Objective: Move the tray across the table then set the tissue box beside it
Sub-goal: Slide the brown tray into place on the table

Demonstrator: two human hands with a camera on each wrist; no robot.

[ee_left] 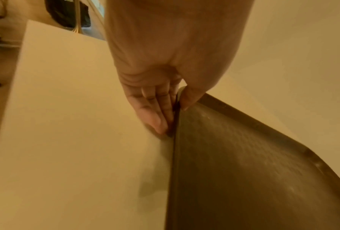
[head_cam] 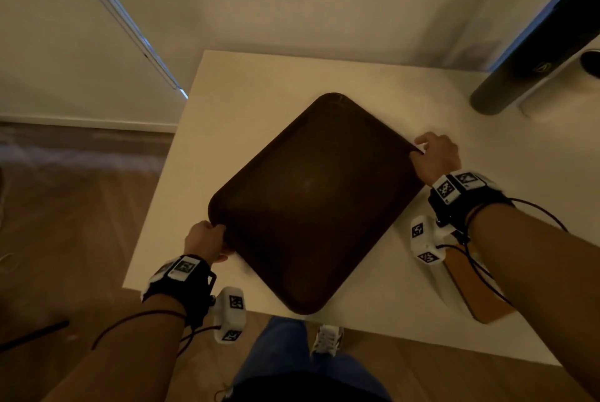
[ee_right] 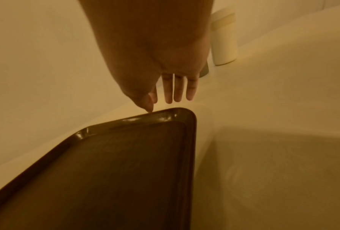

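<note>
Both arms reach forward and down, each with a black band at the wrist. The left hand (head_cam: 206,241) is low on the left side. Its thumb (ee_left: 191,96) lies on top and its fingers (ee_left: 155,112) lie flat underneath, pinching a thin dark edge between them. The right hand (head_cam: 436,156) is farther forward on the right side. Its fingers (ee_right: 178,88) point straight out and hold nothing, and only the thumb tip (ee_right: 148,107) touches an edge.
</note>
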